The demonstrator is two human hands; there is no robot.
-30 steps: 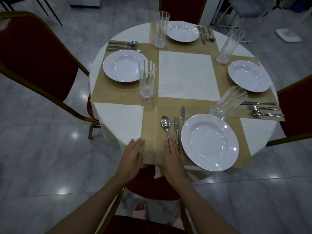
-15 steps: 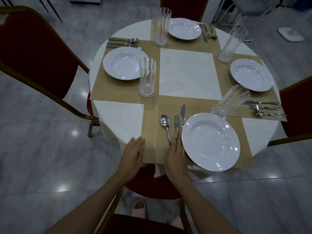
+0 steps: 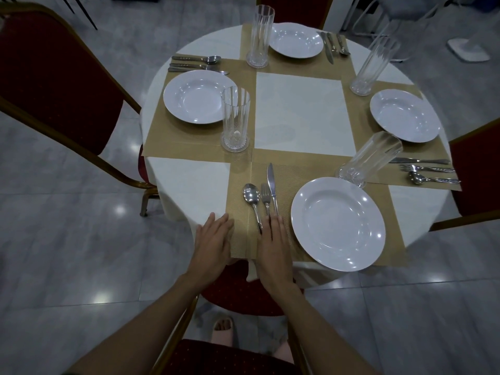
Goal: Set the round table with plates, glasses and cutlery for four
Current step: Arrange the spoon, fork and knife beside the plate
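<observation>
round table [image 3: 189,185], four settings, catalogued from 6 o'clock.
plates: 6 o'clock plate [image 3: 338,224], 9 o'clock plate [image 3: 200,96], 12 o'clock plate [image 3: 296,40], 3 o'clock plate [image 3: 405,115]; one per gold mat [image 3: 189,136], apparently one per chair.
glasses: 6 o'clock glass [image 3: 369,158], 9 o'clock glass [image 3: 235,119], 12 o'clock glass [image 3: 260,36], 3 o'clock glass [image 3: 374,66]; each beside its plate, any lean likely lens distortion.
cutlery: spoon [image 3: 251,196], fork [image 3: 266,197], knife [image 3: 271,180], left of the 6 o'clock plate, handles toward the diner.
left hand [image 3: 215,239]: flat, fingers straight, grasping nothing, on the table edge at 7 o'clock, likely steadying the mat.
right hand [image 3: 276,244]: flat, fingers straight, tips on the fork and knife handles, probably squaring them.
hidden: handle ends under the right hand; far chair [image 3: 292,8] cut off.
</observation>
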